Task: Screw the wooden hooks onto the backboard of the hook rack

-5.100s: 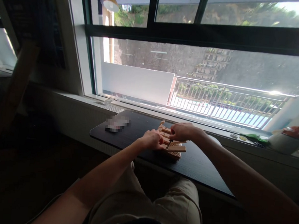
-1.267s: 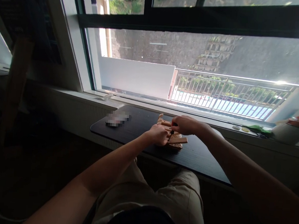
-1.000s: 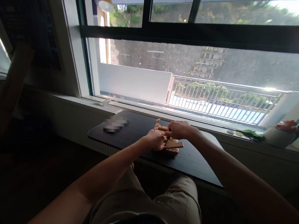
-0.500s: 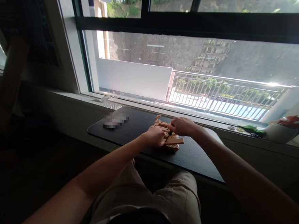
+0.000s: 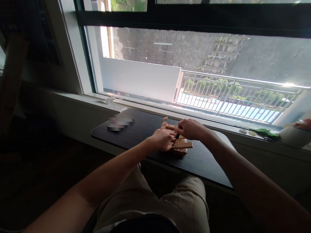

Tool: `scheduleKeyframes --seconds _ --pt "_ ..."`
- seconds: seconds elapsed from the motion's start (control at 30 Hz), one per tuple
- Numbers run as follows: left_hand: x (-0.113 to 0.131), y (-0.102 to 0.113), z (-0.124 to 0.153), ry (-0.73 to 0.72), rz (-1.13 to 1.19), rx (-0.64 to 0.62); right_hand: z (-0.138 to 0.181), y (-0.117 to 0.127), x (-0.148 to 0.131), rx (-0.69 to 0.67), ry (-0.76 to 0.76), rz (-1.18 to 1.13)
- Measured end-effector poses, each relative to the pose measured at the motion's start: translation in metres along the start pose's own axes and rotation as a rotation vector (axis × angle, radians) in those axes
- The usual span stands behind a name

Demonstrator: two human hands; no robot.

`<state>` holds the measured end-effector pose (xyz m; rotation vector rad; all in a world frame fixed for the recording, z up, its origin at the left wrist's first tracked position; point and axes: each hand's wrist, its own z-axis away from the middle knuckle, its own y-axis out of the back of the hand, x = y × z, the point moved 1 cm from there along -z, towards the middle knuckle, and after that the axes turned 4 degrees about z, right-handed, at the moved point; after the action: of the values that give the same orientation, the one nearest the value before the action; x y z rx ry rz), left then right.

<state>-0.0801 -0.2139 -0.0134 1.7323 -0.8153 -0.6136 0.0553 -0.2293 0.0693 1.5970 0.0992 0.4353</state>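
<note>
slatted wooden piece (image 5: 182,140), light brown, one slat (image 5: 184,145) jutting right, dark screwdriver (image 5: 177,136)

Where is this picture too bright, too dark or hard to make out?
Head view: the window glares with daylight, and light glints off the railing; head view: the floor sinks into deep shadow; head view: blocky pixels mask something on the table; head view: the dark tool in the right hand is too small to show detail.
</note>
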Motion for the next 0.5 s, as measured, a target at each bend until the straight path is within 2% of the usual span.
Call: scheduleKeyframes --seconds 0.17,0.3,0.5 --pt "-0.003 -0.003 0.0 -0.007 -0.023 0.037 0.002 0.009 0.004 -0.018 0.036 -0.009" --pt "-0.003 -0.005 0.001 -0.008 -0.017 0.042 0.001 0.006 0.006 -0.051 0.099 -0.033" --pt "0.0 -0.003 0.002 -0.027 -0.008 0.042 0.001 -0.013 0.0 0.014 -0.028 -0.002"
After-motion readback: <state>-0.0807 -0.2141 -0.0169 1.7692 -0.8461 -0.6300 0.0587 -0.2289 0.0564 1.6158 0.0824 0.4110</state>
